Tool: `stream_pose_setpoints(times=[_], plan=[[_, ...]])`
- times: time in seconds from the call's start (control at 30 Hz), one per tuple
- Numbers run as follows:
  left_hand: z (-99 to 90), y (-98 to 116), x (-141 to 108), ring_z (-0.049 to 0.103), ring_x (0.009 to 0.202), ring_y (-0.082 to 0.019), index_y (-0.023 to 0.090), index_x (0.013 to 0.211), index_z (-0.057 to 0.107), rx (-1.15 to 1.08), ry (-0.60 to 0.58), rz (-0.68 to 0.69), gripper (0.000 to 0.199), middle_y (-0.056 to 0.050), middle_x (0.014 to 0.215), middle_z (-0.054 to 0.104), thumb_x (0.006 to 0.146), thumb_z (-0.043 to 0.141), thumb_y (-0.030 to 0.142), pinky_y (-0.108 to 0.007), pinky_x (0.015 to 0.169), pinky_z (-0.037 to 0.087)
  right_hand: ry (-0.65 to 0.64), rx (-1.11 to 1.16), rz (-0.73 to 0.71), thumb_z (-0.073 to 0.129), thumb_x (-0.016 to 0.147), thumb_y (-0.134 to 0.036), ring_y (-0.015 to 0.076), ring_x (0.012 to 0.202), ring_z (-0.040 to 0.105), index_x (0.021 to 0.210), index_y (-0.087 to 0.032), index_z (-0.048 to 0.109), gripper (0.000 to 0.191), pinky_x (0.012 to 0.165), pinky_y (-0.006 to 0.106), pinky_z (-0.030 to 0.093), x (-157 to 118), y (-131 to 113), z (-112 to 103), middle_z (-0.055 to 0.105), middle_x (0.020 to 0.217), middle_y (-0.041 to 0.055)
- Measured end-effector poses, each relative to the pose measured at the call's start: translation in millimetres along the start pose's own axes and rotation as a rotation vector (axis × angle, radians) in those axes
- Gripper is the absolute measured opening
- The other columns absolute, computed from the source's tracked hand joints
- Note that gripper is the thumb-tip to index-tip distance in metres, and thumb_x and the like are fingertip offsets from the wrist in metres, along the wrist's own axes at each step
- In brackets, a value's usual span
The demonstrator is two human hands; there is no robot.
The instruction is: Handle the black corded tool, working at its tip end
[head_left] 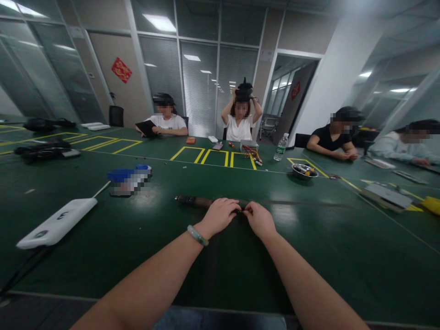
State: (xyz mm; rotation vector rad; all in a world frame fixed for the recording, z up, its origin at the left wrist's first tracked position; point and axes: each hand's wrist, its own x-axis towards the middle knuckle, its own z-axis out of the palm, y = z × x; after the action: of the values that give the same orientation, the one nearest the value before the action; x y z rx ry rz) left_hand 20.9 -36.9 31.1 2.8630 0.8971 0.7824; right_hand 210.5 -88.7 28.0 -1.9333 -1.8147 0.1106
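A long dark rod-like object (197, 201) lies crosswise on the green table (144, 247), in front of my body. My left hand (222, 214) is wrapped over its middle, a pale green bangle on the wrist. Close to its right, my right hand (258, 218) pinches the same object with fingers pressed together. The fingertips of both hands nearly meet at a small black part, whose details are too small to make out.
At the left are a white power bank (58, 222) with a cable and a blue item (123, 175). A metal bowl (304, 172) with small parts and a bottle (281, 147) stand beyond my right hand. Several people sit around the table.
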Motion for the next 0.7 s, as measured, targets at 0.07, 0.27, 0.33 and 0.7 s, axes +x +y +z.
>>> stream_pose_setpoints(times=[0.07,0.27,0.33,0.7], plan=[[0.1,0.0,-0.1,0.053,0.118,-0.021,0.027,0.112,0.062,-0.001,0.006,0.002,0.022,-0.001,0.129,0.059,0.090,0.059,0.025,-0.041,0.104,0.037,-0.016,-0.056,-0.038,0.056,0.092,-0.025,0.0166,0.090,0.061,0.114,-0.022,0.059,0.023,0.076,0.026,0.042,0.7,-1.9,1.6,0.067,0.098,0.0021],[-3.2,0.5,-0.8,0.053,0.117,-0.020,0.027,0.111,0.061,0.005,0.017,0.018,0.022,-0.001,0.128,0.060,0.089,0.060,0.023,-0.039,0.103,0.038,-0.068,-0.227,-0.166,0.046,0.097,-0.023,0.0182,0.100,0.059,0.119,-0.024,0.063,0.028,0.086,0.026,0.042,5.6,-7.5,4.3,0.062,0.115,0.0065],[-4.5,0.7,-1.0,0.053,0.117,-0.019,0.026,0.110,0.060,0.007,0.019,0.031,0.022,-0.001,0.127,0.060,0.089,0.060,0.022,-0.038,0.104,0.037,-0.085,-0.264,-0.191,0.046,0.097,-0.025,0.0177,0.094,0.060,0.114,-0.025,0.066,0.025,0.082,0.025,0.042,6.6,-9.6,2.7,0.063,0.108,0.0054],[-4.4,-0.2,-3.3,0.045,0.132,-0.019,0.024,0.124,0.051,-0.013,0.025,0.019,0.037,-0.005,0.142,0.050,0.088,0.060,0.020,-0.043,0.115,0.028,-0.119,-0.249,-0.162,0.056,0.093,-0.029,0.0177,0.087,0.061,0.102,-0.025,0.072,0.019,0.078,0.025,0.042,15.0,-12.1,-2.1,0.064,0.095,0.0045]])
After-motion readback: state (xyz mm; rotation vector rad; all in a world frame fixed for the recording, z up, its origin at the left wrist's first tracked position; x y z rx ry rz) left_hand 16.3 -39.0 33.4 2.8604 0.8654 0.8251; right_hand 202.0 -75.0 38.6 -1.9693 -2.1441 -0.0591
